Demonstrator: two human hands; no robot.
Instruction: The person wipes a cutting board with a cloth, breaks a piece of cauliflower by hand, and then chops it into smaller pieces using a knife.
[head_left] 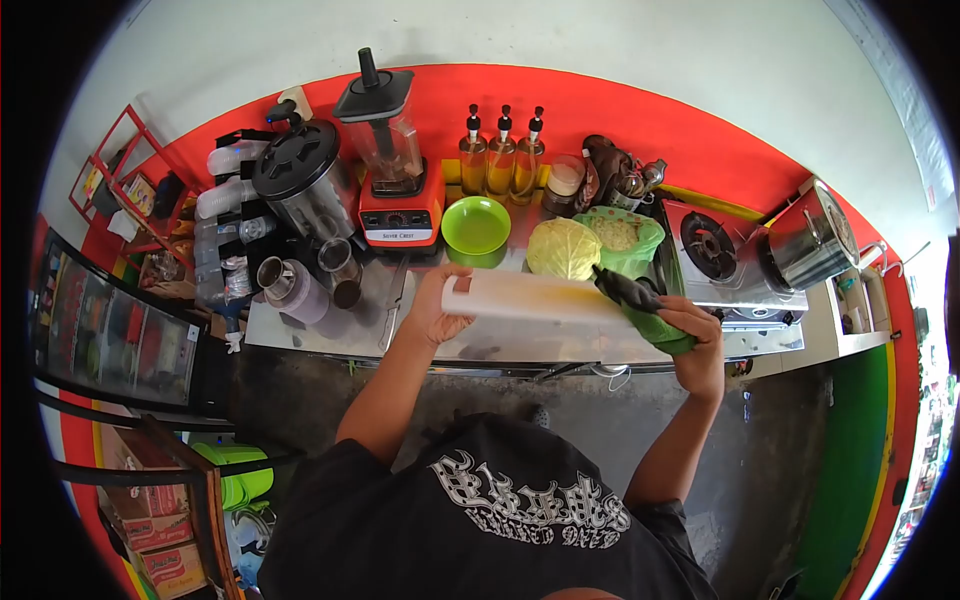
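Note:
A white cutting board [540, 297] is held up, tilted, above the front of the steel counter [480, 340]. My left hand [438, 308] is closed around its left end, beside the handle slot. My right hand [700, 345] grips a green and dark grey cloth [655, 318] against the board's right end. Behind the board sit a cabbage [564, 250] and a green plastic bag [628, 240] with pale shredded stuff in it. A light green bowl [476, 228] stands behind the board's left part. Left of my left hand, a knife [391, 315] lies on the counter.
A red blender [400, 210], a large steel pot [305, 180] and several oil bottles [500, 165] line the wall. Metal cups [283, 280] stand at the left. At the right is a gas stove [710, 245] with a steel stockpot [810, 245]. A glass-door fridge [115, 325] stands left.

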